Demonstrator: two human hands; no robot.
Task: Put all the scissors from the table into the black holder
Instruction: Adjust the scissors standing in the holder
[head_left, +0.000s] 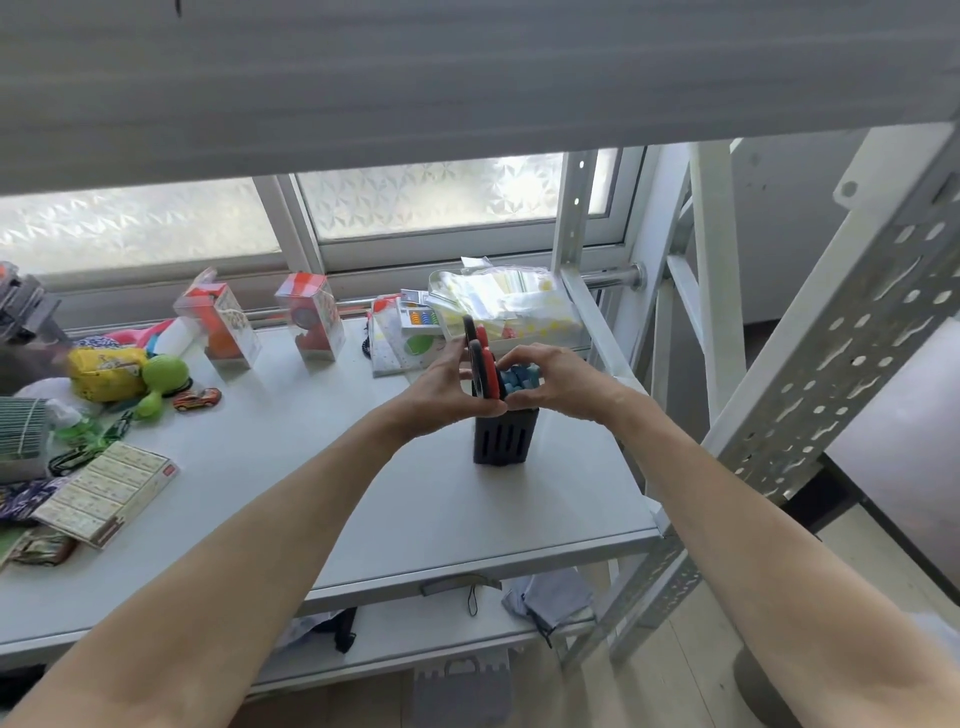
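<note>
Atop the black holder (501, 439), both hands' fingers (453, 364) clamped on red-handled scissors (485, 371), no legible writing

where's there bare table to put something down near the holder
Free: the wide bare stretch of table between the black holder and the flat carton, down to the front edge; also a strip right of the holder. Crowded: the left end around the green toy, and the back row of boxes.

Both arms extended; left hand (441, 387) and right hand (550, 382) nearly meet, fingers curled.
</note>
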